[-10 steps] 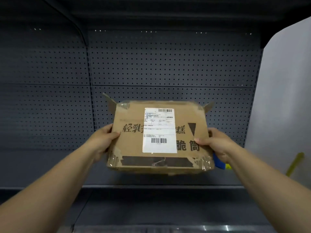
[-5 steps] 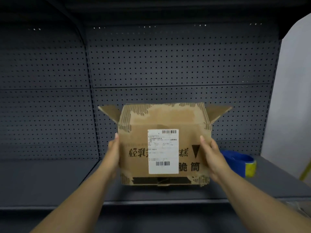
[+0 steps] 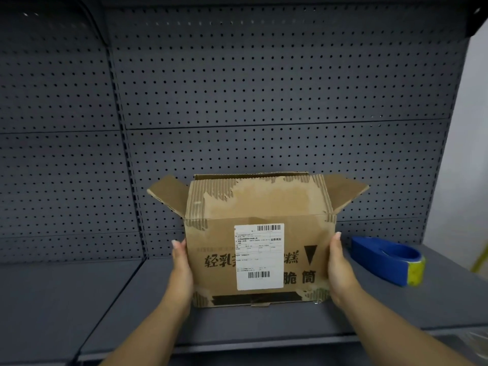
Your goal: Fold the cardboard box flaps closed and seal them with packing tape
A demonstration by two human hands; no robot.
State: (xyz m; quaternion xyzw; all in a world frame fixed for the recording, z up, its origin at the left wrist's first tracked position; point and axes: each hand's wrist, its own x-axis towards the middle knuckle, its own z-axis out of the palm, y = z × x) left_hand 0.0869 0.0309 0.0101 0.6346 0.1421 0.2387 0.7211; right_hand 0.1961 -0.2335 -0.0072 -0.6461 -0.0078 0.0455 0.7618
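A worn brown cardboard box (image 3: pixel 303 247) with a white shipping label and black printed characters stands upright on the dark grey shelf (image 3: pixel 66 299). Its top is open: the near flap stands up, and the two side flaps stick out left and right. My left hand (image 3: pixel 182 270) presses flat against the box's left side and my right hand (image 3: pixel 340 270) against its right side, so the box is held between them. A blue tape dispenser (image 3: pixel 388 262) with a yellowish roll lies on the shelf just right of the box.
A dark perforated back panel (image 3: pixel 237 101) rises right behind the box. A pale wall (image 3: pixel 470 154) closes the right end of the shelf. The shelf's front edge (image 3: pixel 264 342) runs below my forearms.
The box was tilted with its labelled face toward me a second ago. It has been turned upright and lowered onto the shelf, flaps up. The tape dispenser has come into view.
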